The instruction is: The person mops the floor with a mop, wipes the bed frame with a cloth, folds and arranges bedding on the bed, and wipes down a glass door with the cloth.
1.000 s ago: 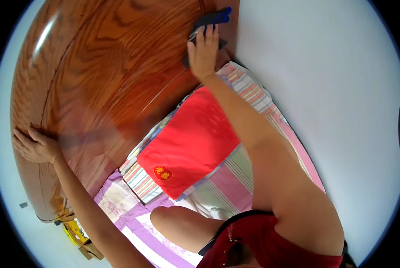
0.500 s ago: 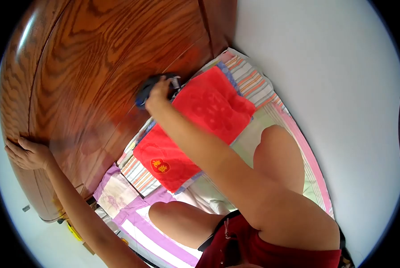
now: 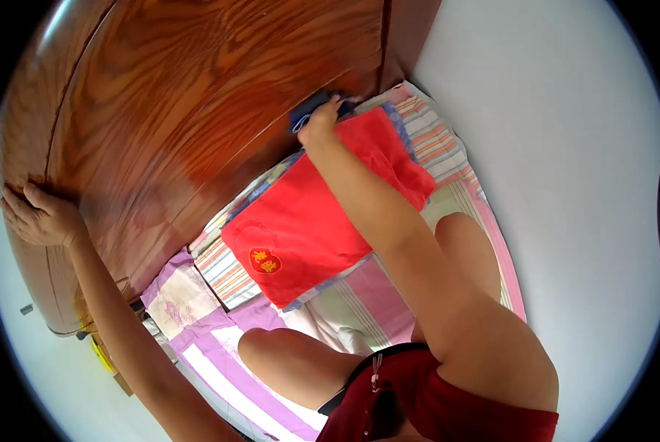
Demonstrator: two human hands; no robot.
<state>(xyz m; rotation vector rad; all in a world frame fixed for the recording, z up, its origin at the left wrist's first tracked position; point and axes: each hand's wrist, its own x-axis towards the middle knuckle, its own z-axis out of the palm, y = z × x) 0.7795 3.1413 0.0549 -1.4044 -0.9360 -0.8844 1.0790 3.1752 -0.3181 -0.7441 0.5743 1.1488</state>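
Observation:
My right hand (image 3: 321,124) is closed on a dark blue cloth (image 3: 305,110), which lies against the lower part of the glossy wooden headboard (image 3: 197,96). A light-coloured edge or loop shows on the cloth, and part of it is hidden under my fingers. Far to the left, my left hand (image 3: 44,216) rests with its fingers stretched out over the headboard's rounded edge. Just below my right forearm a red towel (image 3: 300,221) with a yellow heart emblem lies spread over a pillow.
Striped bedding (image 3: 425,136) and a purple-and-white sheet (image 3: 197,317) cover the bed under my bent knees. A pale wall (image 3: 558,147) rises on the right. Something yellow (image 3: 101,353) sits low on the left, beyond the headboard's end.
My right hand has moved the blue cloth right and upward along the headboard, toward the wall corner. The left hand stays on the edge; the view has shifted slightly.

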